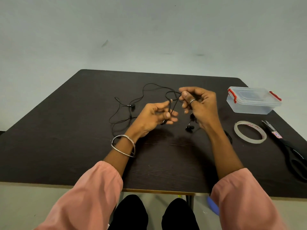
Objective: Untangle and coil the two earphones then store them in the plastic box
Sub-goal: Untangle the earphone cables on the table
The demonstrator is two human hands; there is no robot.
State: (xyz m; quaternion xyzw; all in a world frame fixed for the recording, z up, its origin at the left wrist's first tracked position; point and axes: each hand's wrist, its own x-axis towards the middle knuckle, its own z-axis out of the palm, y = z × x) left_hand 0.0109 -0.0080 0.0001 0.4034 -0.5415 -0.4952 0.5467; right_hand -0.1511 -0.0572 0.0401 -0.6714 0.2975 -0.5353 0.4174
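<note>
Over the middle of the dark table (69, 130) both hands are raised with black earphone cable (150, 87) strung between them: the left hand (155, 117) has its fingers curled round a strand and what looks like the plug, and the right hand (199, 105) pinches the cable near a loop at its fingertips. By my reading the work is early, with untangling under way; loose cable sprawls to the left with one earbud (132, 106) on the table, more buds (189, 128) lie below the right hand, nothing is coiled, and the plastic box (254, 101) stands with its lid on at the far right, beside a tape roll (250, 131) and scissors (289, 146). Where one earphone ends and the other begins is hard to tell, since the palms hide the crossings
</note>
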